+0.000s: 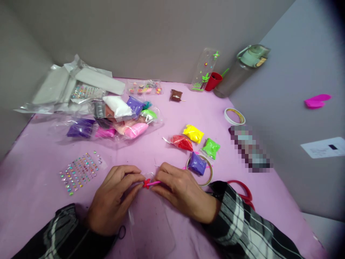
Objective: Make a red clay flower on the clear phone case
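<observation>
A small red clay piece (147, 183) lies near the top of a clear flat case (153, 226) on the pink table. My left hand (117, 196) touches the red piece's left side with thumb and fingertips pressed close together. From the right, my right hand (182, 187) pinches a thin pink tool (155, 183), whose tip meets the red piece. Just beyond my right hand, a purple clay packet (197, 164) rests on a tape roll (211, 176). Red (182, 142), yellow (193, 133) and green (211, 148) packets lie behind it.
Bagged clay packets (134, 130) and a gem sticker sheet (81, 171) lie left. Red-handled scissors (242, 190) sit beside my right sleeve. A phone (250, 149), white tape (234, 116), bottle (237, 75) and red cup (214, 82) stand or lie right. Grey walls enclose the table.
</observation>
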### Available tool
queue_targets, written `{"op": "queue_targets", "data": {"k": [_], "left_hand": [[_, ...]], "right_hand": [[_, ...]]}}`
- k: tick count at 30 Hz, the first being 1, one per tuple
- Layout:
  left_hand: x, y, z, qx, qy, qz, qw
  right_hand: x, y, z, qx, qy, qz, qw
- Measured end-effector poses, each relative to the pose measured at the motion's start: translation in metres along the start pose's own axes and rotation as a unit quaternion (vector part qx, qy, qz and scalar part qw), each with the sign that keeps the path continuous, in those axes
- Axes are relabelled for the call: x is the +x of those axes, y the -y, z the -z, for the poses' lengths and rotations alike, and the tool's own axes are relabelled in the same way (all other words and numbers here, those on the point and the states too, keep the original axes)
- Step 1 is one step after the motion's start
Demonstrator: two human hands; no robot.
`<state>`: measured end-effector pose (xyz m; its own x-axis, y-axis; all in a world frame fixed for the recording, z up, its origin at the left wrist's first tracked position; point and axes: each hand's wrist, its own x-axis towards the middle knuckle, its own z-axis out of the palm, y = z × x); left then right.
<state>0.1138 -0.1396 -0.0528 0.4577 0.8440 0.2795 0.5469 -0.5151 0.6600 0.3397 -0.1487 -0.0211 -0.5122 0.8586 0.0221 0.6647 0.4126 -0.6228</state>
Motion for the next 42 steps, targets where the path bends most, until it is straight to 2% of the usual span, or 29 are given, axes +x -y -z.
{"op": "queue_targets", "data": {"k": [6, 13, 21, 42], "left_hand": [[-0.005, 0.001, -0.0025, -0.013, 0.003, 0.016, 1.0], [-0.0003, 0.0004, -0.0008, -0.006, 0.003, -0.002, 1.0], [0.0015, -0.001, -0.0004, -0.004, -0.005, -0.01, 1.0], [-0.0011, 0.0013, -0.0016, -0.01, 0.011, -0.002, 1.0]], "right_hand": [[0.0002, -0.0009, -0.0005, 0.016, -0.002, -0.001, 1.0], [0.0028, -0.0047, -0.001, 0.046, -0.013, -0.001, 0.999], [0.0067, -0.0082, -0.0059, 0.046, -0.008, 0.012, 0.999], [0.0083, -0.0073, -0.0017, 0.039, 0.008, 0.02, 0.999]]}}
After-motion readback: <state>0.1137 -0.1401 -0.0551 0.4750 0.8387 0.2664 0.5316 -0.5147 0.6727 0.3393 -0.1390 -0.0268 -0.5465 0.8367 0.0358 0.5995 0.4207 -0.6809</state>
